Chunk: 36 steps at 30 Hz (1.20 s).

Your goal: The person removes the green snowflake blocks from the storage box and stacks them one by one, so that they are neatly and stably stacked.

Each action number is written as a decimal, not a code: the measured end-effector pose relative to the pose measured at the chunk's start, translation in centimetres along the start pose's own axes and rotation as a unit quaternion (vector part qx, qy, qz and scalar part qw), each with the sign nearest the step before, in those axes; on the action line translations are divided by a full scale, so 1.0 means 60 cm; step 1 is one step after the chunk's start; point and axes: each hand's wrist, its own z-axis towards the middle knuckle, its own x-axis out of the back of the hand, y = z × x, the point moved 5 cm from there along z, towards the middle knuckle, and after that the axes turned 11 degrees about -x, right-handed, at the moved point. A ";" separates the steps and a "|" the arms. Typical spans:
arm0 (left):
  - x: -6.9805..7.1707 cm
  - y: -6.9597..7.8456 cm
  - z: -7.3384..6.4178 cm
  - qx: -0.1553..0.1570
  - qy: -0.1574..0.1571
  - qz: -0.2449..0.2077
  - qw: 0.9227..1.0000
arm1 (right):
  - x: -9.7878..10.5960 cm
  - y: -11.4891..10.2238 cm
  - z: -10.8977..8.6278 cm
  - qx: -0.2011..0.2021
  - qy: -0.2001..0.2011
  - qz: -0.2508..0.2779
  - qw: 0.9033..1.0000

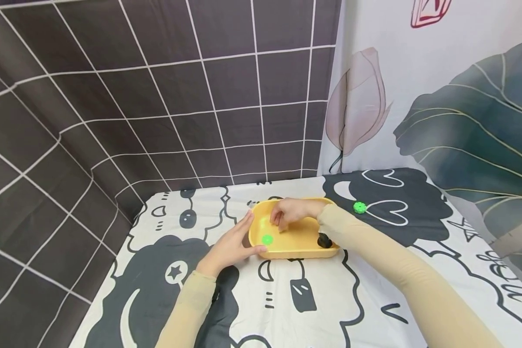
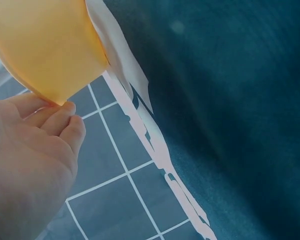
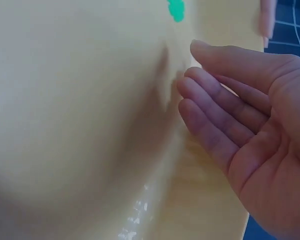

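A yellow plastic tray (image 1: 299,240) with raised sides lies on the patterned cloth. My left hand (image 1: 229,245) grips its left end, with the thumb at the near corner; in the left wrist view, the fingers (image 2: 70,127) bend against the tray's edge. Inside the tray, my right hand (image 1: 292,211) hovers low with loosely bent fingers (image 3: 205,117), and nothing shows between them and the thumb. A flat green disc (image 1: 267,239) lies in the tray's near left corner. Toward the near right corner is a black object (image 1: 324,240), partly covered by the right sleeve.
A green round piece with small holes (image 1: 360,207) lies on the cloth (image 1: 304,319) to the right of the tray. Behind stands a dark curtain (image 1: 226,96) with white grid lines. A leaf-and-flower printed curtain (image 1: 374,135) hangs at the right.
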 end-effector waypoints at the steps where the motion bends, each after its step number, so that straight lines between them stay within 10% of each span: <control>1: 0.000 0.001 0.000 -0.001 0.000 -0.002 1.000 | -0.002 0.000 0.001 0.000 -0.001 -0.008 1.000; 18: -0.001 -0.002 0.001 -0.006 0.003 -0.004 1.000 | -0.027 -0.019 0.027 0.011 -0.012 -0.066 0.998; 36: -0.001 -0.001 0.001 -0.011 0.004 -0.003 1.000 | -0.055 -0.025 0.040 0.020 -0.057 0.008 0.998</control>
